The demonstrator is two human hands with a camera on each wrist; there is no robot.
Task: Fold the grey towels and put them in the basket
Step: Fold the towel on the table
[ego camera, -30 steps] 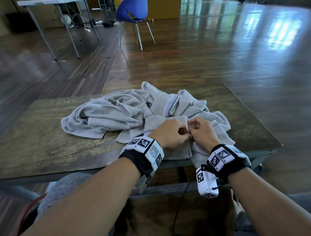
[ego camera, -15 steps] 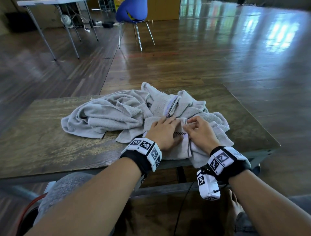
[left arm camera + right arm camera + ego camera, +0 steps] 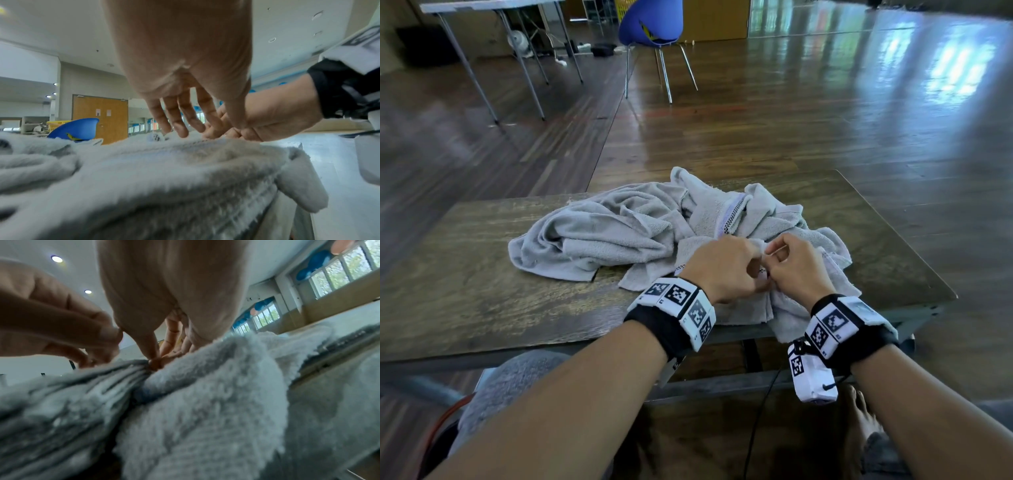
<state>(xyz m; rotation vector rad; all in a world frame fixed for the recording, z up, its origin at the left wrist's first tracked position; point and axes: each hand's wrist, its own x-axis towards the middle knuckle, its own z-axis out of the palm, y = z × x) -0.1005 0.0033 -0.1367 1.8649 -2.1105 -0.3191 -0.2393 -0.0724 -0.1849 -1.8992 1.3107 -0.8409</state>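
Note:
A crumpled heap of grey towels (image 3: pixel 602 236) lies on the dark wooden table (image 3: pixel 465 291). One towel with a checkered hem (image 3: pixel 743 308) hangs over the near edge at the right. My left hand (image 3: pixel 722 267) and right hand (image 3: pixel 798 270) are side by side on it, fingers curled, each pinching its hem. In the left wrist view the left hand (image 3: pixel 209 131) reaches down onto the towel (image 3: pixel 164 170). In the right wrist view the right hand (image 3: pixel 154 363) pinches a bunched fold of towel (image 3: pixel 205 402). No basket is clearly in view.
Under the table's near-left edge there is a grey fabric lump (image 3: pixel 510 383) beside a red curved rim (image 3: pixel 438 421); I cannot tell what they are. A blue chair (image 3: pixel 650 24) and a metal-legged table (image 3: pixel 493 5) stand far back. A bare foot (image 3: pixel 859 421) is below.
Half a second ago both hands lay flatter on the towel with fingers spread. Now the fingers are curled again and pinch the hem, slightly raised.

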